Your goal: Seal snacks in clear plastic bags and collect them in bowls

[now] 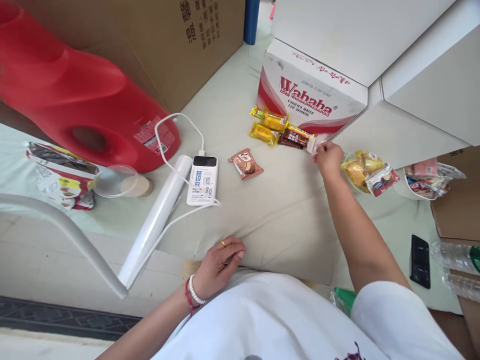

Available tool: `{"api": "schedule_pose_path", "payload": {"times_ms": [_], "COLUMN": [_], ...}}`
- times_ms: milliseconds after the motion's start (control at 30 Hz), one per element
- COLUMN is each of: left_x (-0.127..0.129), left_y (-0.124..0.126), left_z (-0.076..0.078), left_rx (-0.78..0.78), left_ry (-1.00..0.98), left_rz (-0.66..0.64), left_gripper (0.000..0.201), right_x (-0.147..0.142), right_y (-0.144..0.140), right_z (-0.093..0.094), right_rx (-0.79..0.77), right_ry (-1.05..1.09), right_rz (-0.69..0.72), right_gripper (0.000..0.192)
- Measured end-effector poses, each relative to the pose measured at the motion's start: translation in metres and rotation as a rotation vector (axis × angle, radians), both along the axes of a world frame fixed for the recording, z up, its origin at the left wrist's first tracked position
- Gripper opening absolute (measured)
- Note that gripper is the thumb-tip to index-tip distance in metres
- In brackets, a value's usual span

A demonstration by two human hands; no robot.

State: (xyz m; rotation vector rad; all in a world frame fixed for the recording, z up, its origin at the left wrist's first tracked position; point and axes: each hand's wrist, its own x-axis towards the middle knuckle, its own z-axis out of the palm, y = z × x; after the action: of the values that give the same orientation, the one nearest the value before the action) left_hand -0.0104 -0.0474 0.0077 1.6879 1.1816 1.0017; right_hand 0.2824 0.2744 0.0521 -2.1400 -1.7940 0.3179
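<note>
Right hand [330, 159], pale packet [312, 145] in fingertips

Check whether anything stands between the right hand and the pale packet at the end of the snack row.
Nothing visible does: the right hand has its fingertips at the pale packet. The dark brown packets lie on that packet's far side from the hand.

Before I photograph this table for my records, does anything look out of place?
I see no spill. The brown snack packet looks slightly stray: it lies alone, apart from the snacks grouped by the Wahaha box, where the right hand is.
</note>
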Motion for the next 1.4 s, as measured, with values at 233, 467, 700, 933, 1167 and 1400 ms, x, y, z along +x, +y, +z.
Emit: {"api": "schedule_pose_path", "payload": {"times_ms": [233, 467, 700, 933, 1167, 1400], "left_x": [0.029, 0.086, 0.1, 0.086, 0.077, 0.054], "left_y": [0.029, 0.065, 0.063, 0.057, 0.054, 0.051], "left_z": [0.015, 0.023, 0.009, 0.01, 0.01, 0.006], "left_rx": [-0.075, -0.264, -0.445, -0.596, -0.614, -0.616], "left_ry": [-0.124, -0.134, -0.302, -0.431, -0.436, -0.447], "left_rz": [0.085, 0.045, 0.045, 0.119, 0.167, 0.268], "left_gripper": [0.02, 0.026, 0.034, 0.038, 0.041, 0.042], "right_x": [-0.008, -0.016, -0.011, -0.005, -0.019, 0.014], "right_y": [-0.168, -0.269, -0.286, -0.286, -0.266, -0.187], "right_z": [0.0, -0.007, -0.006, -0.006, -0.014, 0.001], "right_rx": [-0.21, -0.139, -0.066, -0.141, -0.187, 0.084], "right_ry": [1.094, 0.758, 0.658, 0.79, 0.999, 1.078], "right_rz": [-0.037, 0.128, 0.14, 0.231, 0.071, -0.09], "right_gripper": [0.032, 0.022, 0.022, 0.024, 0.028, 0.033]}}
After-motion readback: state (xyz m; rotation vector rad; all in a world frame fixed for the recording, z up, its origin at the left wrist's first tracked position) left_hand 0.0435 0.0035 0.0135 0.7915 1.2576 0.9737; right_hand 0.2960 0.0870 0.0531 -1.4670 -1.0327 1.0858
